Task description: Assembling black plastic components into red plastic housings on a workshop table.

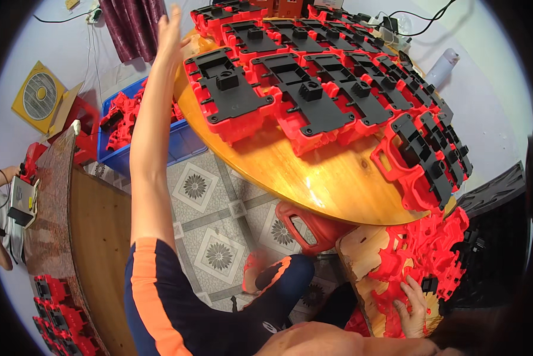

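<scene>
My left arm stretches far up past the left edge of the round wooden table (249, 163). My left hand (170, 40) is at its end with the fingers extended and nothing seen in them, close to a red casing with a black cover (228, 89). Low on the right, my right hand (415, 308) curls its thumb and fingers over a red plastic part (391, 302), beside a heap of similar red parts (420, 252). That part looks smeared, and its underside is hidden. A small black piece (429, 286) lies next to my fingertips.
Rows of red casings with black covers (305, 92) fill much of the round table. A blue crate (180, 142) of red parts stands left. A red plastic stool (314, 228) is tucked beneath the table edge. Another person's arm (4, 252) shows at far left by a brown table (50, 237).
</scene>
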A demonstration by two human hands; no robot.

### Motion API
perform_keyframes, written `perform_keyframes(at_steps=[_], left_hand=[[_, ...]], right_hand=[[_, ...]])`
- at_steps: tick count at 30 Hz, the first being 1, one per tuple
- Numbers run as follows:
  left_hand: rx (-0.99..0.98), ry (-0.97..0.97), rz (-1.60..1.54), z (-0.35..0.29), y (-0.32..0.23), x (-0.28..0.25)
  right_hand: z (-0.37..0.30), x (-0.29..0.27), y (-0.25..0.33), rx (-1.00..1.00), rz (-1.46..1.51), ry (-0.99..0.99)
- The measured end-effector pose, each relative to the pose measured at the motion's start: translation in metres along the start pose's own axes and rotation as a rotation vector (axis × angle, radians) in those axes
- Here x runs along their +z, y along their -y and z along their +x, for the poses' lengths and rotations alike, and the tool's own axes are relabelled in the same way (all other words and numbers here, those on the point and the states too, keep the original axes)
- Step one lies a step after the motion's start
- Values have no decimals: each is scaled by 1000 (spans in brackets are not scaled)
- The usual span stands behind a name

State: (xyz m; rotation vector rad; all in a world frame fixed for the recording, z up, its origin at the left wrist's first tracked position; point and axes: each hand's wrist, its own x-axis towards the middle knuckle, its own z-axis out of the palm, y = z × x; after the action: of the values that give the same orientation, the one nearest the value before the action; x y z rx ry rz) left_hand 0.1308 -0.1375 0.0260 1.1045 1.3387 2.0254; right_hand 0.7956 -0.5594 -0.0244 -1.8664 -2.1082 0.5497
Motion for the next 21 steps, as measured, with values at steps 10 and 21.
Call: perform_keyframes(at_steps=[10, 21], left_hand=[[677, 0, 613, -290, -56, 8], [678, -92, 848, -110, -8, -35]], right_hand=[[8, 1, 11, -83, 18, 3], [-15, 3, -16, -93, 8, -26]])
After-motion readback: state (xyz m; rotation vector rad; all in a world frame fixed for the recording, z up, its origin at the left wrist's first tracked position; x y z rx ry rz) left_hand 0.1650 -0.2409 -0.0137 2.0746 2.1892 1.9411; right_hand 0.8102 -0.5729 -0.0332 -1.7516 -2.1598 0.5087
